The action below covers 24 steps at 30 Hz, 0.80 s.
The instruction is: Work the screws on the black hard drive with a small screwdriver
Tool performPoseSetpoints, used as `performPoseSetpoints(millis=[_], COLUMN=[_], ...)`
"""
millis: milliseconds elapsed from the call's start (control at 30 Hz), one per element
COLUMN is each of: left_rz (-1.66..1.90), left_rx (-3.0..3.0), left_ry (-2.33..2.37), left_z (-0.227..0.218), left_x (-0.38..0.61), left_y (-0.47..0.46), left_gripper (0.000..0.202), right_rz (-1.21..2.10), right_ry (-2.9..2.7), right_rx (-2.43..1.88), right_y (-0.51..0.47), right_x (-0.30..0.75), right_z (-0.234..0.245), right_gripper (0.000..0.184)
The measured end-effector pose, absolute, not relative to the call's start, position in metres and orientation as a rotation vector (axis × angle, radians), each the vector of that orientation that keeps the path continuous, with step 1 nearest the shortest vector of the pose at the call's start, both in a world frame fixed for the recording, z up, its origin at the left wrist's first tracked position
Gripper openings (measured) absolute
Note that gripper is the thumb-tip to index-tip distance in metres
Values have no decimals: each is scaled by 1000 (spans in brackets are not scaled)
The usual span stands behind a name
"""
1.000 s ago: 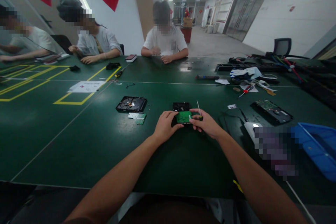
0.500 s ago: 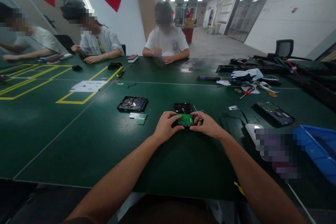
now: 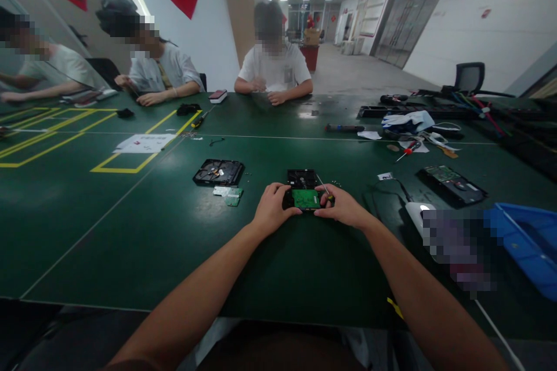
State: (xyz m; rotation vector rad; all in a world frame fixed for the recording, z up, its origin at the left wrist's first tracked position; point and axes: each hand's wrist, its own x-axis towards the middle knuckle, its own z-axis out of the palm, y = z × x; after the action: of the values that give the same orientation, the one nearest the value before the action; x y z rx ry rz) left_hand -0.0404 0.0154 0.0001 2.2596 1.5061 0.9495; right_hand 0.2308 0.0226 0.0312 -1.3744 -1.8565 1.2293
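My left hand is closed on the left end of a dark hard drive, its thumb along the near edge. A green circuit board faces up on that drive. At the drive's right end is my right hand, closed, with fingers against the edge. A thin screwdriver is tucked in its fingers, shaft pointing up and left. Just behind lies another black drive part, with several tiny screws to its right.
An opened hard drive and loose circuit boards lie to the left. On the right are another drive, a white device with a cable, and a blue bin. Several people sit across the green table.
My left fingers have slid off the top of the green board to the drive's left end, uncovering more of it. My right hand keeps its hold. The view has shifted slightly.
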Motion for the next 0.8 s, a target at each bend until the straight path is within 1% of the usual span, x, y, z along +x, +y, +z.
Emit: performPoseSetpoints(millis=[133,367,600,800], left_rz=[907,896,890,892], left_rx=[2247,2247,2238,2258], left_ry=[1536,1569,1580,1544], left_z=[2,1,-1,1], left_x=[-41,-44,-44,-44], left_y=[16,17,16,16], left_gripper=[68,56,48,46], right_rz=[1185,1070,1051,1048], right_ry=[-1933,-1991,-2018,-2017], right_rx=[-1404,-1439,-1468,-1465], right_y=[25,24,23,23], right_x=[232,230,228,229], right_z=[30,35,39,37], right_gripper=[72,70,72,74])
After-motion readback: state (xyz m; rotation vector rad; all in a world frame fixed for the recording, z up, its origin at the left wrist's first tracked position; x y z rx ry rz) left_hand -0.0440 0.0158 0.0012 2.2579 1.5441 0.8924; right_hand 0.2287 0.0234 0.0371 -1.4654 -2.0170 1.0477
